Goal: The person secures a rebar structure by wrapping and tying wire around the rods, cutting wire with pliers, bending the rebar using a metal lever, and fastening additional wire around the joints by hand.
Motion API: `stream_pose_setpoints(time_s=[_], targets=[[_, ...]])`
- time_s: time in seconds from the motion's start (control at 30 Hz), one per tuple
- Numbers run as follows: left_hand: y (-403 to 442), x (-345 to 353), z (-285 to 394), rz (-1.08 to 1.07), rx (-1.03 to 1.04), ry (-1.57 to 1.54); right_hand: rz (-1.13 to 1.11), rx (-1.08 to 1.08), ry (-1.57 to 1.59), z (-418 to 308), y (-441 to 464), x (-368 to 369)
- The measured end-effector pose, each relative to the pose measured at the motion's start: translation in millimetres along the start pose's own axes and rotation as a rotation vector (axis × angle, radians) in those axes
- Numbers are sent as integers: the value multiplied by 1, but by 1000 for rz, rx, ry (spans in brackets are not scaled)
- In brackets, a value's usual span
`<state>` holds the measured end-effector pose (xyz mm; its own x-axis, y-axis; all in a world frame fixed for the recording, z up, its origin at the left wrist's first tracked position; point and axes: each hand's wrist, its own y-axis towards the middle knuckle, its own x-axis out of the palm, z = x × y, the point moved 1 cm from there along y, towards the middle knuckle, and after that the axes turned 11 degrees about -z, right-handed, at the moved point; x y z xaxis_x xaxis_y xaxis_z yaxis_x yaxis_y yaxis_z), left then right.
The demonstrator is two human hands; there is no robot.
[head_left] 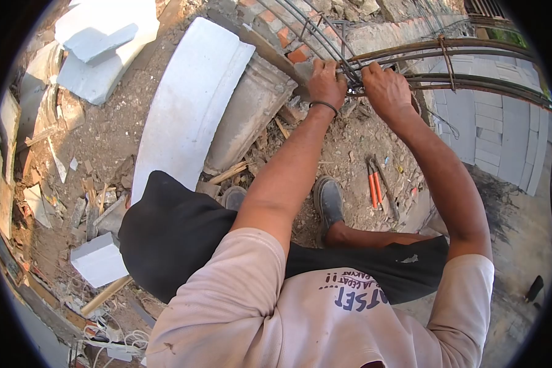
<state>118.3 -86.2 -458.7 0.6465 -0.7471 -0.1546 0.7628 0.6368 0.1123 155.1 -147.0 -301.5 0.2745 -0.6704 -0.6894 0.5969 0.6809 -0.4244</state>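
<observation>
Long steel rebar point(484, 44), rusty and curved, comes in from the upper right and joins a second bundle of bars point(313, 24) slanting from the top. Where they meet, my left hand point(326, 84), with a dark band at the wrist, has its fingers curled closed on the bars. Just to the right, my right hand point(387, 92) is closed on the same joint, knuckles up. The fingertips of both hands are partly hidden, so any thin wire between them cannot be made out. A rusty stirrup point(448, 61) crosses the bars farther right.
On the rubble ground lie orange-handled pliers or cutters point(374, 187). A white curved moulding point(181, 92) and a grey concrete piece point(248, 113) lie left of my arms. Brickwork point(276, 27) stands behind, grey blocks point(497, 129) are at right, and white slabs point(107, 52) are upper left.
</observation>
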Motion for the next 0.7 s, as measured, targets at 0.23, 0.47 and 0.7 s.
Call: stream_pose_setpoints(time_s=[0.23, 0.47, 0.7], targets=[[7, -6, -5, -92, 17, 13, 27, 0, 19, 0, -1, 1], [-3, -3, 17, -60, -45, 170, 70, -17, 39, 0, -1, 5], [5, -3, 16, -146, -102, 63, 50, 14, 10, 0, 0, 2]])
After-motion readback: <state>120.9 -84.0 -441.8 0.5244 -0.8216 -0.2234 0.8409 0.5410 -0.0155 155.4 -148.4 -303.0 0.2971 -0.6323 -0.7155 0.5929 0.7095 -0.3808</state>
